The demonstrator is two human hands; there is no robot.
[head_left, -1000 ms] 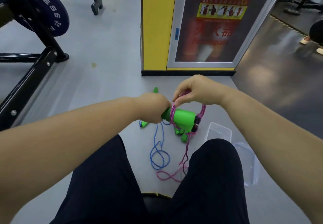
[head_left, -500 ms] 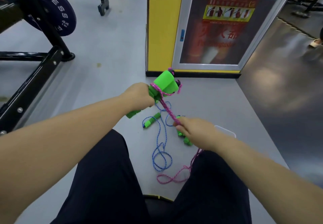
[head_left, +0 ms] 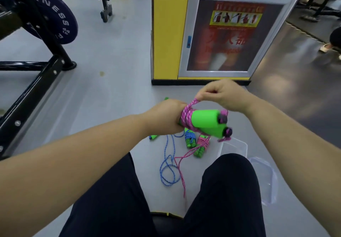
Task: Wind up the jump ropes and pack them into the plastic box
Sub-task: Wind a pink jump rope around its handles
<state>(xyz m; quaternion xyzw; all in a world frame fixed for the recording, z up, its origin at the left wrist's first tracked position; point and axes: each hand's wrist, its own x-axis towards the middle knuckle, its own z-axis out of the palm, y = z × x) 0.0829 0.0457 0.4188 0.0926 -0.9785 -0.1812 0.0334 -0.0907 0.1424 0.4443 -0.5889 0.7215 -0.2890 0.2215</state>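
My left hand (head_left: 166, 118) clamps the paired green handles (head_left: 206, 124) as a spool while my right hand (head_left: 223, 96) pinches the pink rope (head_left: 186, 116) overhead, and the plastic box (head_left: 234, 147) waits near right.

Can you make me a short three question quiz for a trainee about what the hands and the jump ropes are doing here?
1. True or false: the left hand grips the bright green foam handles while the right hand pinches the pink braided rope.
2. Which rope lies loose on the grey floor, not wound at all? A. the blue braided rope B. a yellow rope C. a black rope
3. Fill in: the clear plastic box sits beside the person's ____ knee.

Key: 1 true; 2 A; 3 right.
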